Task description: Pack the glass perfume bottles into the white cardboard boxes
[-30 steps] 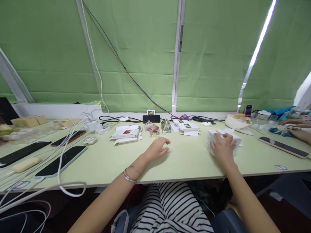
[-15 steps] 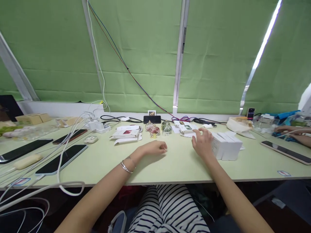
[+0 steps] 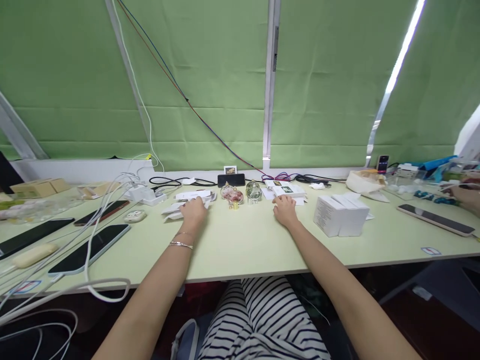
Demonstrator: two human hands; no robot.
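Observation:
My left hand [image 3: 194, 210] lies over a small stack of flattened white boxes [image 3: 193, 194], its fingers bent down onto them and partly hidden. My right hand [image 3: 285, 210] rests at the near edge of another stack of white boxes [image 3: 292, 190] with green pictures, fingers a little apart. Between the hands stand round glass perfume bottles: pinkish-red ones [image 3: 235, 196] on the left and greenish ones [image 3: 253, 190] on the right. Small gold caps [image 3: 233, 205] sit in front of the pinkish bottles.
Upright white boxes [image 3: 341, 216] stand right of my right hand. A dark phone [image 3: 231, 179] lies behind the bottles. Phones [image 3: 90, 249] and white cables [image 3: 93, 240] cover the left side. Another phone [image 3: 435, 220] and a co-worker's hand [image 3: 467, 195] are at the right.
My left hand has moved left and forward, from the bare tabletop onto the left stack of boxes. My right hand has shifted left along the right stack. The view has turned slightly.

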